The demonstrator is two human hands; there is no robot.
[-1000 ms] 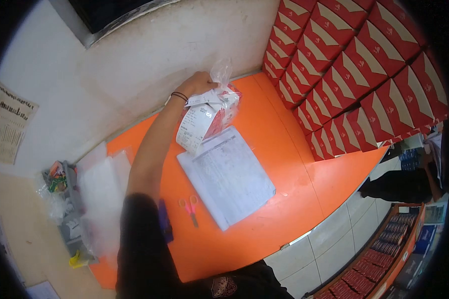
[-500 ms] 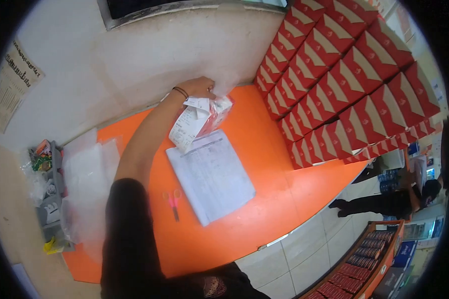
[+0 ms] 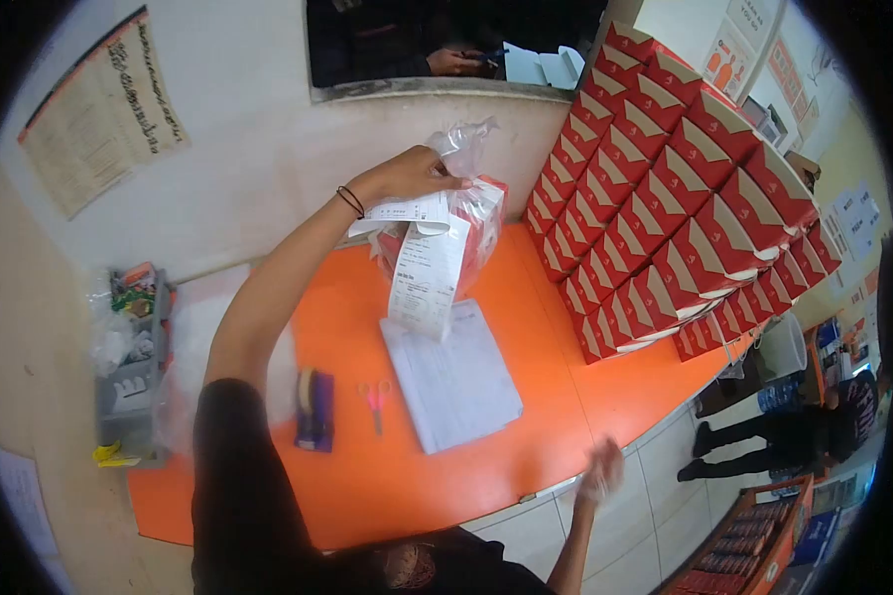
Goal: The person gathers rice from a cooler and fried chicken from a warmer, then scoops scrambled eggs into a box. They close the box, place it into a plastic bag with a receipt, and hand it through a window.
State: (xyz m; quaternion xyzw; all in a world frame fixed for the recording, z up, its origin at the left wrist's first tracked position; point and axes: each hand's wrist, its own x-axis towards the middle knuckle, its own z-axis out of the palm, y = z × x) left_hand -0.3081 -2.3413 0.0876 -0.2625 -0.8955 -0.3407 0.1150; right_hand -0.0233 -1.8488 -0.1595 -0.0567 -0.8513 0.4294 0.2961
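L hand (image 3: 412, 177) is pinching neck of clear plastic bag (image 3: 488, 213) near wall (image 3: 238, 169), w/ long receipt (image 3: 429, 278) dangling toward papers (image 3: 461, 387). R hand (image 3: 601, 471) is hovering by table (image 3: 357, 506) edge, fingers too blurred to tell. Thin plastic's prob. taking the wt. at one pinch, so slipping or tearing could be dropping contents, & loose receipt could be snagging.

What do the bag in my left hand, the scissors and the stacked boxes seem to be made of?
Bag: thin, clear, glossy plastic; it crinkles above the left hand and red shows through.
Scissors: probably plastic handles, bright pink and yellowish, with dull grey blades, likely metal.
Stacked boxes: likely printed card, with crisp folds and red and tan faces.
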